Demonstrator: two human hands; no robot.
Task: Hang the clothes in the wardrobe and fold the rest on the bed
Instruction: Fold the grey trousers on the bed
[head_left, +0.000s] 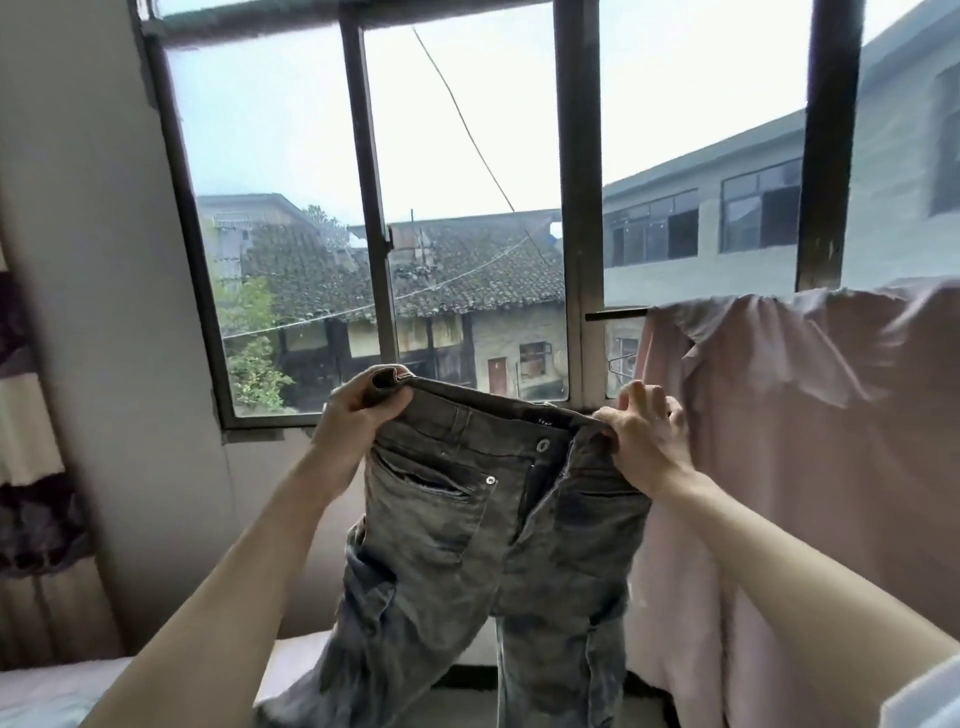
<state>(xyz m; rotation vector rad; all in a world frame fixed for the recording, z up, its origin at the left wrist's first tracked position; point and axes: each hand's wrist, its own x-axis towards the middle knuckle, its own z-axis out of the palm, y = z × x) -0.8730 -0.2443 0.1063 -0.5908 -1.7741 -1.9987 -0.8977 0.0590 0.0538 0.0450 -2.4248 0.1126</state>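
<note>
Left hand (361, 410) is bunched tight around one end of the jeans' (483, 545) waistband, right hand (644, 441) pinching the other end, so both are clamped on and they hang in the air in front of the window (374, 218). Fly's undone. Legs run off the bottom edge, can't see the hems. Pink cloth (810, 431) is draped on a bar just right of them, cut off too. Blurry patterned curtain (31, 415) far left.
</note>
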